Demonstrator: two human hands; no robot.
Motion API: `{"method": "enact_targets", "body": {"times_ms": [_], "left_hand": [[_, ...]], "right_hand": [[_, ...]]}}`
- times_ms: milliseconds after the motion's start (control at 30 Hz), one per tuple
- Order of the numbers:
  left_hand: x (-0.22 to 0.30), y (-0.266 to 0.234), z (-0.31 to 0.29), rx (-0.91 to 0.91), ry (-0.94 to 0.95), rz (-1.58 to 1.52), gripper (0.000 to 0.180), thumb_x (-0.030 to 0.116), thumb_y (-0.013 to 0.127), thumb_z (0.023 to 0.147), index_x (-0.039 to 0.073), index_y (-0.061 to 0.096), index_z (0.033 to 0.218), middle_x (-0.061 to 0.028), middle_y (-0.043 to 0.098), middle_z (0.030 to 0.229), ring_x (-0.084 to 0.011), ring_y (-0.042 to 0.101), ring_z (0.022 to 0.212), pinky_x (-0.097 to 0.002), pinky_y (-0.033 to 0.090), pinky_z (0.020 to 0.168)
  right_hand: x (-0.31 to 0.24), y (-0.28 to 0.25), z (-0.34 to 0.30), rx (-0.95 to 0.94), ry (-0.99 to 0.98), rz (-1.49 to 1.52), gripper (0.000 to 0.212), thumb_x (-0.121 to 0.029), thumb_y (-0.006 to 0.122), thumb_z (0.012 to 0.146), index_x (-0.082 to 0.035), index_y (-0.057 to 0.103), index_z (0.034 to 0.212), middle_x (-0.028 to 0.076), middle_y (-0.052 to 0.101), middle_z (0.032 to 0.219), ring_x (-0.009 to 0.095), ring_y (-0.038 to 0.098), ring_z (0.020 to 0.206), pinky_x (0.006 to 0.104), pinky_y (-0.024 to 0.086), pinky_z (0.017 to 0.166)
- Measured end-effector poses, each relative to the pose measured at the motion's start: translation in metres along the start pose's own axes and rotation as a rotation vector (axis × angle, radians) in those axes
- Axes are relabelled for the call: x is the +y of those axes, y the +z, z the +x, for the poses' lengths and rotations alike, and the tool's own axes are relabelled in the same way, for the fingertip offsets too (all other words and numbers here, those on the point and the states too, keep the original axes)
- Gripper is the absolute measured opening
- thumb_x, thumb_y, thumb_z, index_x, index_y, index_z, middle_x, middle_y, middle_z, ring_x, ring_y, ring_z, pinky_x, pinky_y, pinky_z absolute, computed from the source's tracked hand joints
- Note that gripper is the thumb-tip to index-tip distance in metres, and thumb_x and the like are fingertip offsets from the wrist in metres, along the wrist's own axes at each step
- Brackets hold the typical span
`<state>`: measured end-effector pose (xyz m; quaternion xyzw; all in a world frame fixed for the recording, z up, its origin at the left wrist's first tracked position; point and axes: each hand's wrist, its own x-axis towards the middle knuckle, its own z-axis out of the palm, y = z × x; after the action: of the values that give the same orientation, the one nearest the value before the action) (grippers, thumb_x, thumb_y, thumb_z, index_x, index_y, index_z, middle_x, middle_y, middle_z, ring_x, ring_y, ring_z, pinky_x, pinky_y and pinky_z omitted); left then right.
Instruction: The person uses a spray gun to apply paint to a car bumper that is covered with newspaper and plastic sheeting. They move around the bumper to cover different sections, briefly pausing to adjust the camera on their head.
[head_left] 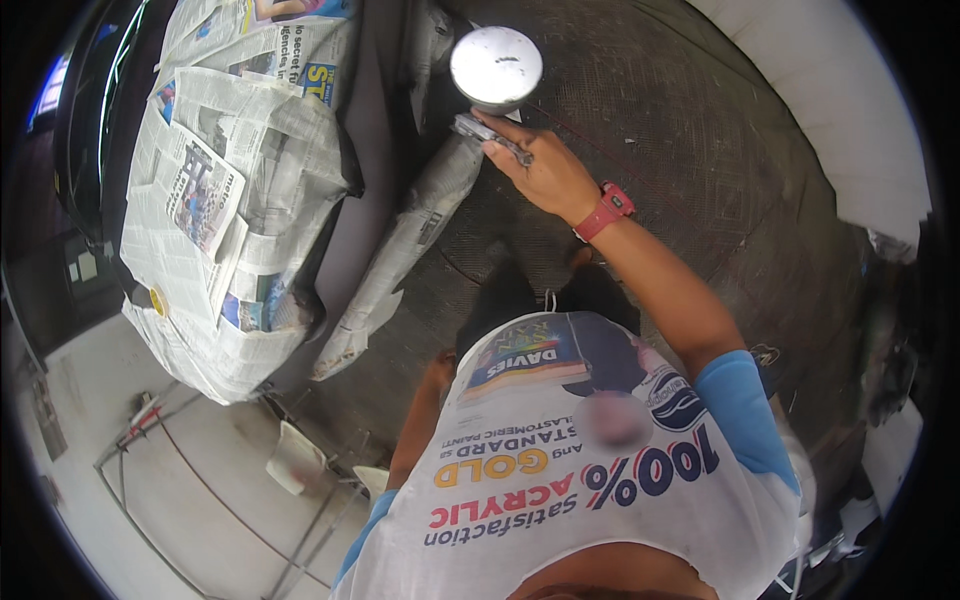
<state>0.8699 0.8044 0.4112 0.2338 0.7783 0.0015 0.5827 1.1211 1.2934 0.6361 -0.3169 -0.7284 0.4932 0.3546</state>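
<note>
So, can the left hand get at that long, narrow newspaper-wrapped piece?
Probably yes: nothing visible blocks the way from the left hand to the narrow newspaper-wrapped piece, though depth is hard to judge.

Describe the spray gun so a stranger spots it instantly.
Start at the big newspaper-covered form, upper left, then go across to the right hand with the red wristwatch. That hand holds the spray gun, whose round, shiny silver cup sets it apart from the newspaper-wrapped strip nearby.
</note>
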Motion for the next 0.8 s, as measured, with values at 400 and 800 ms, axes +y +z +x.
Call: {"method": "enact_targets", "body": {"times_ms": [400, 800], "left_hand": [[0.062, 0.14, 0.014, 0.125, -0.071, -0.529, 0.048, 0.019, 0.059, 0.103, 0.003, 0.059, 0.148, -0.0194, 0.067, 0.144, -0.03, 0.065, 0.131, -0.0391, 0.05, 0.112], [0.156, 0.09, 0.086, 0.029, -0.144, -0.608, 0.053, 0.021, 0.062, 0.103, 0.003, 0.054, 0.153, -0.0177, 0.063, 0.15, -0.032, 0.06, 0.137, -0.0398, 0.048, 0.115]], "right_hand": [[0.003, 0.005, 0.072, -0.422, 0.165, 0.376, 0.055, -0.048, 0.054, 0.111, -0.007, 0.065, 0.147, 0.003, 0.07, 0.076, 0.009, 0.065, 0.066, 0.0283, 0.056, 0.067], [0.036, -0.088, 0.292, -0.094, 0.228, 0.12, 0.062, -0.054, 0.044, 0.112, -0.003, 0.066, 0.14, 0.007, 0.078, 0.089, 0.01, 0.072, 0.072, 0.0269, 0.05, 0.049]]}}
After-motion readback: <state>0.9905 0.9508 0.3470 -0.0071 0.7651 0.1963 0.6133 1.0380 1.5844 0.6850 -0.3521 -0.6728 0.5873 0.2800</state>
